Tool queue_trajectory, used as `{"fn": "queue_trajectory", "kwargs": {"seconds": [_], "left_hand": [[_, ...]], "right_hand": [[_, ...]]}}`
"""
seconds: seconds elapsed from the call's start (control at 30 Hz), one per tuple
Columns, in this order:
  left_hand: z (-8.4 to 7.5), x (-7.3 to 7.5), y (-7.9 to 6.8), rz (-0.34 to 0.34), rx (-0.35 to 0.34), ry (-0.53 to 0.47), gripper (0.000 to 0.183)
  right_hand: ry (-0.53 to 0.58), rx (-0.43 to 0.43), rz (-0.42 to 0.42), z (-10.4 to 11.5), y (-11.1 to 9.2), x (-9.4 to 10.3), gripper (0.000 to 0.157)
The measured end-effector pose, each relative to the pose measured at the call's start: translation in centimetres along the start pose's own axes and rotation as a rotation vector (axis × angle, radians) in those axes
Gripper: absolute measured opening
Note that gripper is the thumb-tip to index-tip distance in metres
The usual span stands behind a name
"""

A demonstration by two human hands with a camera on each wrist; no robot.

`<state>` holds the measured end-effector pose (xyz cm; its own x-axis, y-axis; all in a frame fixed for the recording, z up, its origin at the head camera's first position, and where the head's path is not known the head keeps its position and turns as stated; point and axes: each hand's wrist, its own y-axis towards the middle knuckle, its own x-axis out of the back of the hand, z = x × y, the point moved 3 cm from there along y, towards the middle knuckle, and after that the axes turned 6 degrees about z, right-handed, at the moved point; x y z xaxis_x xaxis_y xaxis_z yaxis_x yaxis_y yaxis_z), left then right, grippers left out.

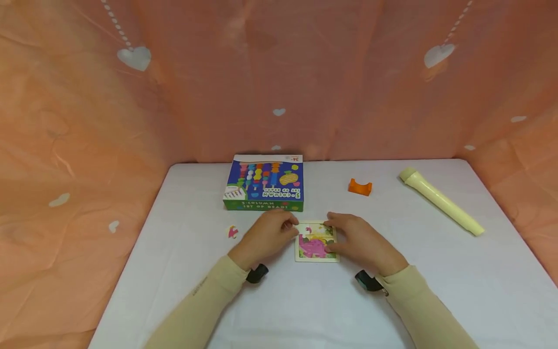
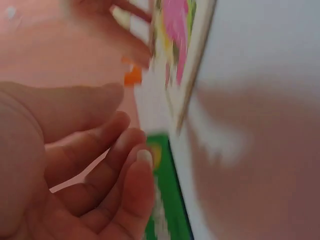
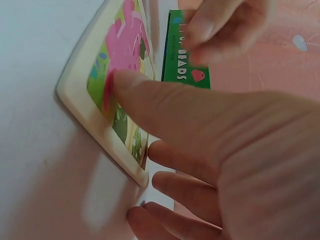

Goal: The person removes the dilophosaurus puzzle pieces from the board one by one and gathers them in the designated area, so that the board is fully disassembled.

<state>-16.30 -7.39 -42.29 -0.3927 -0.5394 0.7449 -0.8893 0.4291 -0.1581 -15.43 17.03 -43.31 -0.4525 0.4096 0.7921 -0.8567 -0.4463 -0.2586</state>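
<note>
dino puzzle [image 1: 313,248] mid worktop [image 1: 301,310], nr side of bead box [image 1: 257,179], R hand [image 1: 361,238] w/ fingers spread wide along puzzle's right edge, thumb on pic, L hand [image 1: 267,237] by far left corner, fingers loosely curled, narrow gap, empty, pink pc [image 1: 232,232] at left

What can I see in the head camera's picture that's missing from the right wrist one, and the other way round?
Only the head view shows the small loose pink piece, the orange piece and the pale yellow tube.

Only the right wrist view clearly shows the right hand's lower fingers beside the puzzle board.

Both show that board with its pink picture, the right hand, at least part of the left hand, the box's green side and the heart-patterned backdrop.
</note>
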Motion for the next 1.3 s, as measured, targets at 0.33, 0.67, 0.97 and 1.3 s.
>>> {"fn": "queue_trajectory", "kwargs": {"seconds": [0.33, 0.67, 0.97, 1.3], "left_hand": [[-1.9, -3.4, 3.9, 0.077, -0.037, 0.134, 0.024], [-1.9, -3.4, 4.2, 0.09, -0.017, 0.14, 0.023], [-1.8, -3.6, 4.0, 0.078, -0.022, 0.155, 0.026], [-2.1, -3.3, 3.9, 0.086, -0.021, 0.161, 0.027]], "right_hand": [[-0.038, 0.02, -0.017, 0.0, 0.2, -0.1, 0.054], [-0.031, -0.038, 0.004, -0.1, 0.4, -0.1, 0.055], [-0.04, -0.034, 0.008, 0.1, 0.2, -0.2, 0.054], [-0.041, -0.03, 0.01, 0.1, 0.2, -0.1, 0.056]]}}
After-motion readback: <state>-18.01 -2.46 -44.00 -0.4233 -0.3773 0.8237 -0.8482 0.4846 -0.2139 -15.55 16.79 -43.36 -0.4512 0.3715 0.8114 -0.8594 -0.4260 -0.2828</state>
